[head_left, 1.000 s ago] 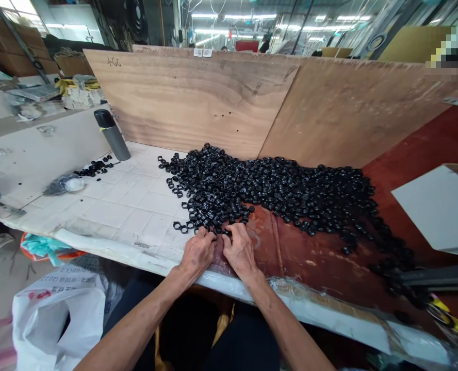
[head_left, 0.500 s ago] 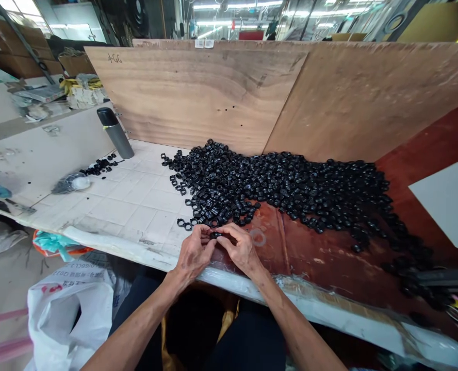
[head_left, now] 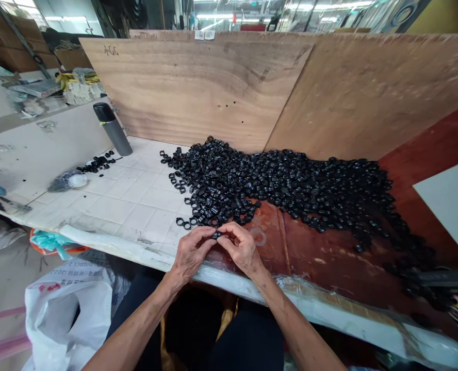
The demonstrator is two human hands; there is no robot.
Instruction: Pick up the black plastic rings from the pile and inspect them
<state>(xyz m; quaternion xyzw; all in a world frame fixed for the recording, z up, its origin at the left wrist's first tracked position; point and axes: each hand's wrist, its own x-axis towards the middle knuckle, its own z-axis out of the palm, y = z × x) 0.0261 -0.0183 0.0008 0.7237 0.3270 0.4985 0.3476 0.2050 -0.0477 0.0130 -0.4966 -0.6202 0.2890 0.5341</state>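
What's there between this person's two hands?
A small black piece, pinched at the fingertips where the left hand and right hand meet; the head view shows it.

Single head cam, worn on the person; looks fwd & down from the table's near edge, facing approx. 12 o'clock to the plywood board. L hand & R hand close, just below ctr, twd 6. Wide view: white bag low at 8, strip lights far off, approx. 1.
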